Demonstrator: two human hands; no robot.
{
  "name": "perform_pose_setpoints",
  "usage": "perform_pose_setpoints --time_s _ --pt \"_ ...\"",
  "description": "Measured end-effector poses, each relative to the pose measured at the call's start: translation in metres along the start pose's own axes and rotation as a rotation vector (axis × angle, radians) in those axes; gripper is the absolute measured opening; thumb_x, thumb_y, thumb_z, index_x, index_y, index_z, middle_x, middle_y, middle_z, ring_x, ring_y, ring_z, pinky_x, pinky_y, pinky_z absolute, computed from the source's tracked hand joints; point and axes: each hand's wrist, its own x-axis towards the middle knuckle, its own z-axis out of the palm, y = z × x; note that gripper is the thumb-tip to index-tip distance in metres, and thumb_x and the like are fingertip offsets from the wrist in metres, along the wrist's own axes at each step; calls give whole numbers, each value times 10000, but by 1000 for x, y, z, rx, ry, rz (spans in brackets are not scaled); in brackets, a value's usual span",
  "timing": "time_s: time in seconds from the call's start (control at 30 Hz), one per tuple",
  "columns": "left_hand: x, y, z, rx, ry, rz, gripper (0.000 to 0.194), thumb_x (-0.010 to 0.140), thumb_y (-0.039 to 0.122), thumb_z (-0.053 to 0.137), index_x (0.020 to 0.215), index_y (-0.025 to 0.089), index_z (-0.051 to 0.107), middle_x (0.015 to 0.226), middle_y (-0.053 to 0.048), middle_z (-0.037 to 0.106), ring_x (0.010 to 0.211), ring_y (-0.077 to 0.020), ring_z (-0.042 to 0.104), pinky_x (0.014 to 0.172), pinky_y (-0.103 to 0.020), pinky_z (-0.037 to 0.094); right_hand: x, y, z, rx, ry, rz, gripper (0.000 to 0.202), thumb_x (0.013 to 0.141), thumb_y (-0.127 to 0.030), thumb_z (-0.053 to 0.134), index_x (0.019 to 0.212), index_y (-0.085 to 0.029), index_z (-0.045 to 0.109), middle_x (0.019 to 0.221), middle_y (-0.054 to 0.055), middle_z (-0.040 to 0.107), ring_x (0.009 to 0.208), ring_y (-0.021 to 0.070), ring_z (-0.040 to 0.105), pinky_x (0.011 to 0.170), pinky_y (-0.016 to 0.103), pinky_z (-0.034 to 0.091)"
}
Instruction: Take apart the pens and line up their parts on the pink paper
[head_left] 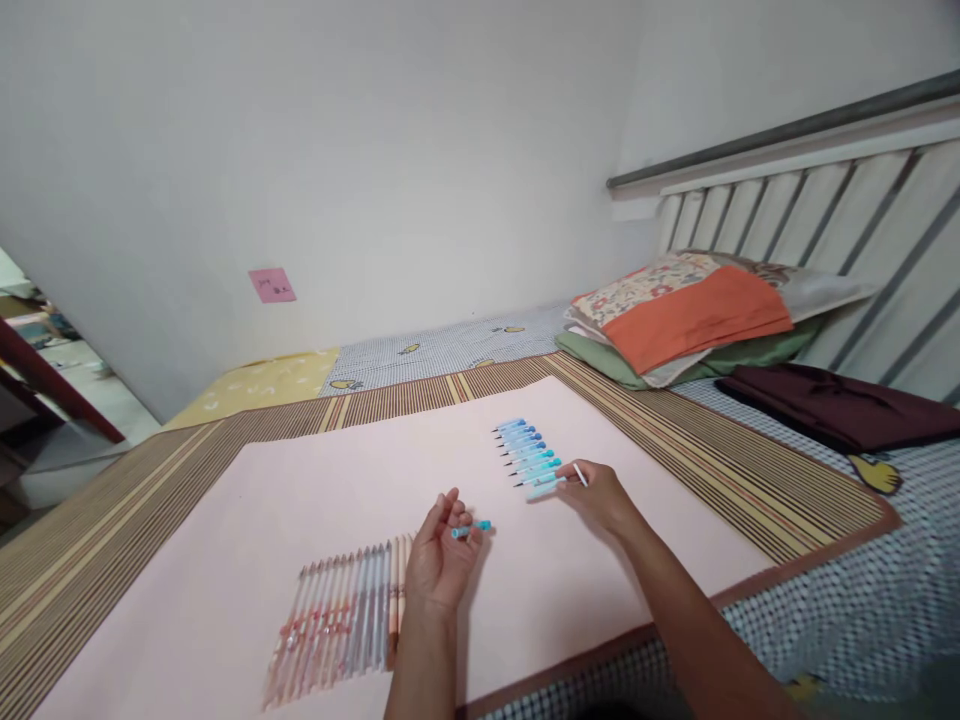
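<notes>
In the left hand (441, 552) grip, a blue pen (472, 528) pokes rightward.

Left hand (441, 555) palm-up, fingers curled in a loose grip; right hand (600, 495) reaches forward, fingertips pinched.

Two forearms enter from the lower edge of the head view. Both are bare up to the frame edge; no sleeve, cuff or glove is visible on either. The left hand (442, 555) is ungloved and shows no ring, wristband or watch on its visible surfaces. The right hand (600, 495) is likewise ungloved, with a bare wrist and no jewellery in view. Fingernails are too small to assess. The upper arms, shoulders and any clothing lie outside the frame.
</notes>
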Motion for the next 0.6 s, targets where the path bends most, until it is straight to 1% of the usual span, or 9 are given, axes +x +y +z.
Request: perform_pose_setpoints --time_s 0.1,0.2,0.27,0.37,0.47,0.6 --pt "0 0 1 -18 1 -1 208 1000 191 503 950 100 683 699 -1 649 541 -78 598 535 -236 535 6 21 -5 -169 -35 8 207 668 -285 582 815 -184 688 660 -8 631 577 153 529 549 266 391" --pt "0 0 2 -19 4 -1 224 1005 193 490 942 96 681 695 -2 648 538 -77 594 529 -234 532 6 27 -7 -238 -59 -22 135 680 -231 576 775 -200 667 703 -2 643 623 161 544 578 262 383" --pt "0 1 1 -15 6 -1 218 1002 193 497 940 98 683 698 -3 649 540 -78 595 528 -233 532 5 24 -6 -280 -76 -58 112 704 -201 588 777 -208 672 790 10 657 701 167 559 623 259 377" --pt "2 3 -2 -12 0 -9 190 987 186 521 942 106 687 705 -4 651 547 -81 599 535 -235 538 2 16 -4 -456 -120 -153 139 788 -159 555 820 -214 679 935 25 631 778 155 548 675 252 348" --pt "4 4 -5 -17 -15 -17 147 962 169 558 944 116 694 711 -4 653 560 -86 607 545 -237 545 1 10 -1 -650 -179 -230 196 858 -117 480 856 -210 652 965 27 598 761 137 531 673 249 319" --pt "5 4 -6 -30 -9 -15 128 949 162 579 945 114 698 721 -11 658 569 -88 611 544 -229 540 3 4 -2 -783 -252 -291 208 864 -68 468 871 -205 625 989 27 597 767 137 549 662 255 308"
